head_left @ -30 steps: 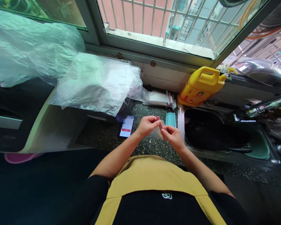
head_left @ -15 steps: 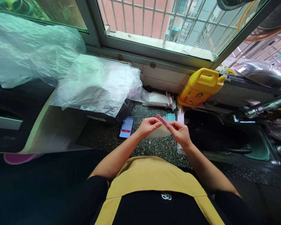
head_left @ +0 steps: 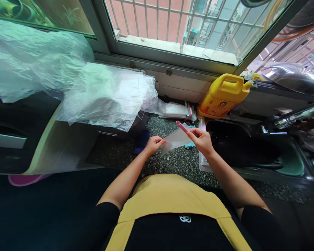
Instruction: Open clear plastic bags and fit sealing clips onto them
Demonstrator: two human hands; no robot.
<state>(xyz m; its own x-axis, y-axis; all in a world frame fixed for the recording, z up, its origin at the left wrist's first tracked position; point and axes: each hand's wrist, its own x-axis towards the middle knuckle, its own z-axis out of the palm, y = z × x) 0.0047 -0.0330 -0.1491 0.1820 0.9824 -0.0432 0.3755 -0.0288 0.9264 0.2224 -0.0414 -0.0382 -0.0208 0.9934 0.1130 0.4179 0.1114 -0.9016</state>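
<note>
Above the countertop, my left hand (head_left: 154, 144) pinches the left edge of a small translucent plastic bag (head_left: 174, 139). My right hand (head_left: 202, 140) is closed on a slim pink bag clip (head_left: 182, 126) at the bag's upper right side. The clip slants up to the left past my fingertips. Whether it is clamped on the bag I cannot tell. Several teal clips (head_left: 190, 145) lie on the counter, partly covered by the bag and my right hand. Behind them, a clear packet of white items (head_left: 174, 110) rests beside more pink and teal clips (head_left: 189, 112).
A phone (head_left: 142, 141) lies on the speckled counter (head_left: 172, 164) by my left hand. At the right are a yellow jug (head_left: 222, 96) and a sink (head_left: 291, 157) with a black pan (head_left: 240, 146). Plastic sheeting (head_left: 110, 94) covers things on the left, below the barred window (head_left: 172, 21).
My left hand has moved left and slightly down, drawing the bag out flat between both hands. The right hand still holds the pink clip, now tilted slightly higher. The phone's screen has gone dark.
</note>
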